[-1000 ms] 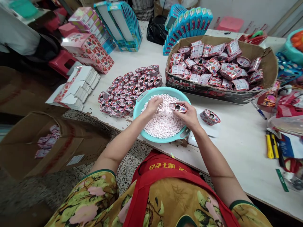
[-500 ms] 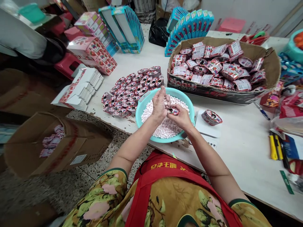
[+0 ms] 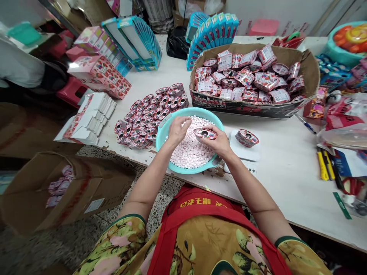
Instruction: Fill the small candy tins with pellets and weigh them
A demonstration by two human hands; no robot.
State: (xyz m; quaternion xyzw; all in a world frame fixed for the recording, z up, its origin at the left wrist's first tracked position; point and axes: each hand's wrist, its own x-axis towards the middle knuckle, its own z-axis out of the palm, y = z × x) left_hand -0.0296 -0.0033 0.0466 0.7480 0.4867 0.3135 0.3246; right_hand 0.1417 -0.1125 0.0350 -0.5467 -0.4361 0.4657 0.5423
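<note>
So the big change here was the left hand (image 3: 178, 131). Half a second earlier it was right up against the oval container (image 3: 205, 133) with a clump of pellets (image 3: 192, 154) in its palm; now it had backed off and hung over the pellets, with a clear gap between the two hands. My read is that a pour had just ended, though no way to tell if the container was full. The left fingers were loosely curled, and I can't tell whether anything was left in them. The right hand (image 3: 220, 142) had that container gripped by its end, hole facing up, above the turquoise basin (image 3: 161, 142).

Counts, since someone always asks: one basin under both hands, way too many pellets to count. One container in the right hand, plus one lone container (image 3: 247, 138) just right of that hand, sitting on one white flat device (image 3: 243, 153). Left of the left hand stood a packed batch (image 3: 155, 110), maybe thirty or so, but they overlapped too much for an exact number. Beyond the right hand was one cardboard tray (image 3: 243, 107) heaped with more, also uncountable. Two fans of blue boxes (image 3: 143, 42) stood past both hands, and one pen (image 3: 307, 124) lay far off to the right.
</note>
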